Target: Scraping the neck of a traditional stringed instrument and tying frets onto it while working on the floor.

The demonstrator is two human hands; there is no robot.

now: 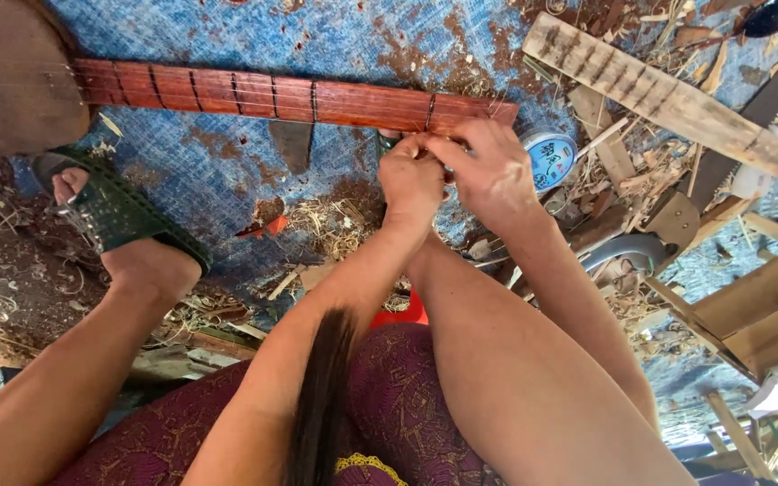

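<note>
Pinching something small at the end of the neck, your left hand and right hand are pressing together, fingers curled. The neck is lying across the blue mat. It could roll, unclamped, slipping your grip.

A blue woven mat covers the ground, stained with reddish sawdust and strewn with wood shavings. On it lie a long red-brown fretted neck joined to a round wooden body, a pale notched plank at the upper right, a round blue-and-white tin, scraps of wood and a small orange chip. A foot in a green sandal rests at the mat's left edge
</note>
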